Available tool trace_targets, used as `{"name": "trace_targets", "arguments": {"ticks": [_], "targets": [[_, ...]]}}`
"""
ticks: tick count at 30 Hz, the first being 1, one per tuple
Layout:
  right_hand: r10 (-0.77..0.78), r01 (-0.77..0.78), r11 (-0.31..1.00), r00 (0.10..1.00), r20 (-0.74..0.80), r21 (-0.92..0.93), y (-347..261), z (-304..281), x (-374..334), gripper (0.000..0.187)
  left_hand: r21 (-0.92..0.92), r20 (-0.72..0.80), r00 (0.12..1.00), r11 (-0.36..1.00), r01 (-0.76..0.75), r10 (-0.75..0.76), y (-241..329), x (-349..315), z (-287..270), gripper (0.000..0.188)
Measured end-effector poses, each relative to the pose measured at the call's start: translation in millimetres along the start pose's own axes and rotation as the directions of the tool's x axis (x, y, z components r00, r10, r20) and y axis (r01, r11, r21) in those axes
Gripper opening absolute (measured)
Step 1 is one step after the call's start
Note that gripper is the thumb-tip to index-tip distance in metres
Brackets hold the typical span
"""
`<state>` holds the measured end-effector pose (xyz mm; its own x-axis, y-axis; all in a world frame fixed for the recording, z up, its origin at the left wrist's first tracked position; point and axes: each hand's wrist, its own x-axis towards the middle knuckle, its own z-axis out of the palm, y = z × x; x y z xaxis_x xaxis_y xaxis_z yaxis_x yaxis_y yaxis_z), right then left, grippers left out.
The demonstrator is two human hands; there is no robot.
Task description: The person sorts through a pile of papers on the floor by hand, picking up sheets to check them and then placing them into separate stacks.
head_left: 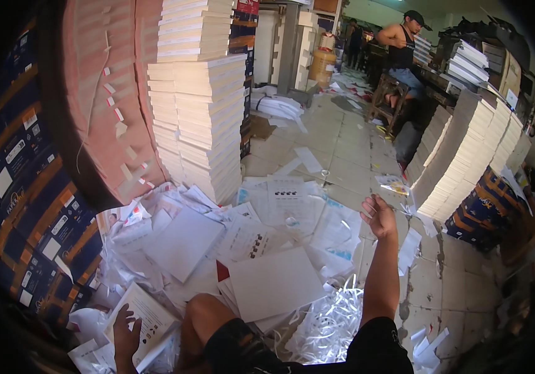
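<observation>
The left hand (126, 335), fingers parted, is at a white rectangular printed paper sheet (149, 316) low on the left; whether it grips cannot be told. The right hand (380, 218) is raised, loosely curled and holding nothing. Between them lies a blank white rectangular paper stack (277, 283), beside curly white paper strips (328, 330).

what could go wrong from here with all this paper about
The tall book stack rises high with uneven edges, so a bump might topple it. The tangled white strips lie close to the person's legs and could catch a foot. The printed page under the left hand lies amid crumpled sheets, so it might get creased.
</observation>
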<state>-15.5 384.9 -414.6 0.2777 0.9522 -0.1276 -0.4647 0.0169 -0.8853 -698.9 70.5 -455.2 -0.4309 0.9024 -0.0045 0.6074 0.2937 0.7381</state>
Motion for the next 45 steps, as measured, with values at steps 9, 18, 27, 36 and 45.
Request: {"name": "trace_targets", "arguments": {"ticks": [9,18,27,36,45], "targets": [[0.031,0.019,0.902,0.994,0.109,-0.432,96,79,-90,0.043,0.218,-0.027,0.994,0.971,-0.099,0.108,-29,1,-14,0.051],[0.442,0.028,0.555,0.837,0.323,-0.831,425,283,-109,0.048,0.196,-0.265,0.914,0.911,0.363,-0.308,-139,-90,-109,0.051],[0.571,-0.382,0.524,0.821,-0.019,-0.761,557,315,-76,0.039,0.073,-0.563,0.671,0.779,0.622,-0.483,-204,-227,-188,0.039],[-0.157,0.350,0.262,0.935,0.318,-0.899,468,293,-58,0.038,0.160,-0.641,0.730,0.890,0.427,-0.235,-163,-177,-193,0.029],[0.432,0.869,0.452,-0.017,0.902,-0.200,160,405,-285,0.011,-0.054,-0.448,0.891,0.993,-0.109,0.073,1,-112,-111,0.076]]}}
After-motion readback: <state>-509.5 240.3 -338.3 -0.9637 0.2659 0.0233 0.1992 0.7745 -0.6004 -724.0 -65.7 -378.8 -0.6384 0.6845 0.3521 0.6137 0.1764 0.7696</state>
